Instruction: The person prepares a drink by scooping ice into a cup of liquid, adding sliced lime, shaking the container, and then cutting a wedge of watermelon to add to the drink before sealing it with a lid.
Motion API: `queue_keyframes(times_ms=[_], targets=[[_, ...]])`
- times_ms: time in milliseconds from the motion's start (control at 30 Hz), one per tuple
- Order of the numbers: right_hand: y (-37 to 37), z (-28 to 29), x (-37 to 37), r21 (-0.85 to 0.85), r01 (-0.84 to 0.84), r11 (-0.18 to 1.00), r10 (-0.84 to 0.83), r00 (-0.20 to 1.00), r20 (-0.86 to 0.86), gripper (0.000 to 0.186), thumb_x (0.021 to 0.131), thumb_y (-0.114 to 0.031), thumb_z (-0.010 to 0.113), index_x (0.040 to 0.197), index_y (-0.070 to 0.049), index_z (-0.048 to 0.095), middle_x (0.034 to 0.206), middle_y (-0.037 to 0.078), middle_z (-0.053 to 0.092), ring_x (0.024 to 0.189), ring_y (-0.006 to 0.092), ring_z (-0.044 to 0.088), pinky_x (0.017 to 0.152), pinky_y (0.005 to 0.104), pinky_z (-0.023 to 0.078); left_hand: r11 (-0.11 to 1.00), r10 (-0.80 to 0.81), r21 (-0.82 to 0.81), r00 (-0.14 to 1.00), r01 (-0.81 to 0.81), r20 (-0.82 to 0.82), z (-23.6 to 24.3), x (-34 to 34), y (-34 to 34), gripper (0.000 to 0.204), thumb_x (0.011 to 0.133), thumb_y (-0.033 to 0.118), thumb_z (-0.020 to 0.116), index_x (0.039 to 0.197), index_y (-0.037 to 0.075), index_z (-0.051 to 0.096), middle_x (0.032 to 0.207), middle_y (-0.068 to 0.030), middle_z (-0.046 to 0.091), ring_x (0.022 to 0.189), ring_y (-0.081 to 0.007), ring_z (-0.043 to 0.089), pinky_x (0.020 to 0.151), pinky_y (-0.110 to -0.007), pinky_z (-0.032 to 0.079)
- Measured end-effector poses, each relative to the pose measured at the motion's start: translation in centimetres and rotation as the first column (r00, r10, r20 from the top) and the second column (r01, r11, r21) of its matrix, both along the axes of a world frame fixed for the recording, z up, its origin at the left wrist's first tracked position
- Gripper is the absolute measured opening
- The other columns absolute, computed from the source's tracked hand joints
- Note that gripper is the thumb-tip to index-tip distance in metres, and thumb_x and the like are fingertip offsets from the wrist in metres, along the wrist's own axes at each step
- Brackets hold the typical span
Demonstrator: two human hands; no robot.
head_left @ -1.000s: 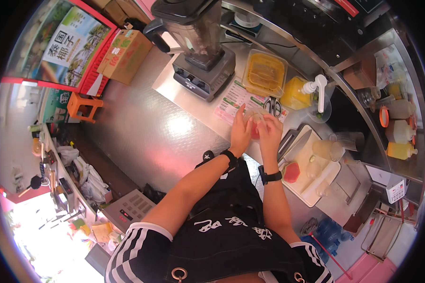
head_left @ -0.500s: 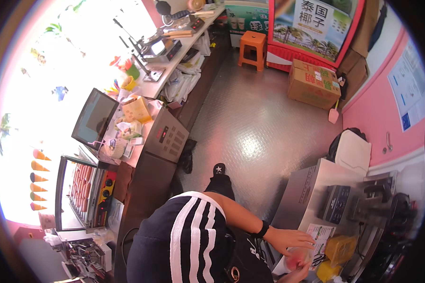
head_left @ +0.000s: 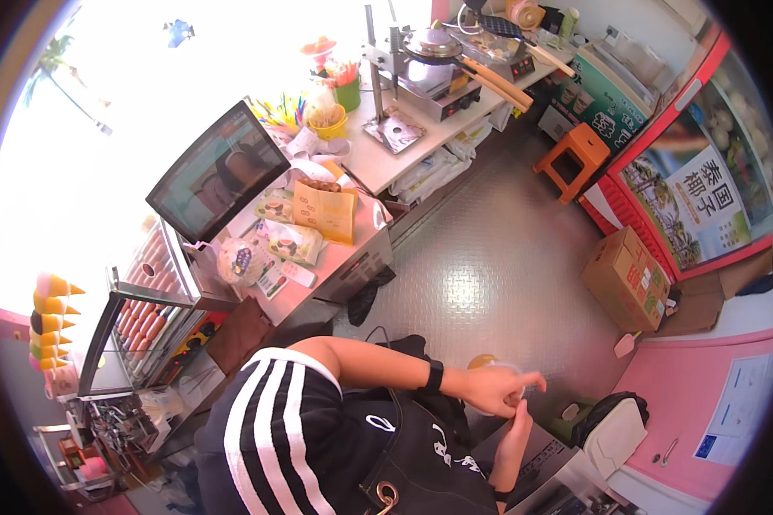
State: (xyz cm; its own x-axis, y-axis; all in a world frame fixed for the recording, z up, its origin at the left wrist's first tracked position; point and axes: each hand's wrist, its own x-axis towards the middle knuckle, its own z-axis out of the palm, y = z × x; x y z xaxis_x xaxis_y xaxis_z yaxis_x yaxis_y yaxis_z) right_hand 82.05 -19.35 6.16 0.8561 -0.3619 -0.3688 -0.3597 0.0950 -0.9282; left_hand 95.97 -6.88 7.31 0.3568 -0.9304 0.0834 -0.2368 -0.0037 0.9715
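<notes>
A clear cup with something yellowish at its far end shows partly behind my left hand. That hand is closed on the cup, its index finger pointing out to the right; a black band circles the wrist. From below, my right hand reaches up with its fingers drawn together, and the tips meet the left fingers beside the cup. What lies between the right fingertips is hidden. Both hands are in front of my dark apron, above the floor near the steel counter.
At left stand a monitor, a sausage roller and a paper bag on the counter. Waffle irons line the far worktop. An orange stool, a cardboard box and a drinks fridge stand at right.
My view has swung left, and both hands have left the right-hand counter with its scale. The left hand, earlier spread over a cup with pink in it, is now curled.
</notes>
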Motion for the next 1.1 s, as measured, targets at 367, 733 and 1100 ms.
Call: queue_keyframes(times_ms=[367, 733, 1100], targets=[[-0.1, 1.0, 33.0, -0.265, -0.480, 0.836, 0.540, 0.806, 0.243, 0.027, 0.096, -0.018, 0.052, 0.116, -0.001, 0.057, 0.115, 0.007, 0.060, 0.115, 0.0206, 0.054, 0.105, 0.0346, 0.034, 0.429, 0.831, -0.080, 0.428, -0.900, -0.356, 0.5, 24.1, 12.8, 0.041, 0.090, 0.006, 0.055, 0.125, 0.005, 0.033, 0.081, -0.0045, 0.060, 0.076, -0.0092, 0.056, 0.068, -0.020, 0.042], [-7.3, -16.5, 54.8, 0.142, -0.743, 0.654, 0.722, 0.557, -0.411, 0.021, 0.092, -0.025, 0.054, 0.104, -0.010, 0.062, 0.095, 0.003, 0.069, 0.085, 0.0127, 0.063, 0.075, 0.0282, 0.042, -0.468, 0.834, -0.048, -0.424, -0.882, -0.353, -4.0, 36.5, 19.9, 0.037, 0.090, 0.012, 0.054, 0.124, 0.006, 0.042, 0.105, -0.0128, 0.058, 0.094, -0.0175, 0.059, 0.085, -0.030, 0.048], [-2.7, -23.3, 71.8, 0.215, -0.895, 0.390, 0.846, 0.256, -0.468, 0.026, 0.092, -0.031, 0.055, 0.107, -0.011, 0.060, 0.096, 0.004, 0.068, 0.087, 0.0153, 0.065, 0.075, 0.0288, 0.047, -0.721, 0.688, -0.032, -0.710, -0.692, -0.152, -6.7, 38.9, 21.1, 0.027, 0.093, 0.012, 0.055, 0.119, 0.004, 0.049, 0.083, 0.0011, 0.053, 0.066, -0.0043, 0.047, 0.063, -0.018, 0.038]])
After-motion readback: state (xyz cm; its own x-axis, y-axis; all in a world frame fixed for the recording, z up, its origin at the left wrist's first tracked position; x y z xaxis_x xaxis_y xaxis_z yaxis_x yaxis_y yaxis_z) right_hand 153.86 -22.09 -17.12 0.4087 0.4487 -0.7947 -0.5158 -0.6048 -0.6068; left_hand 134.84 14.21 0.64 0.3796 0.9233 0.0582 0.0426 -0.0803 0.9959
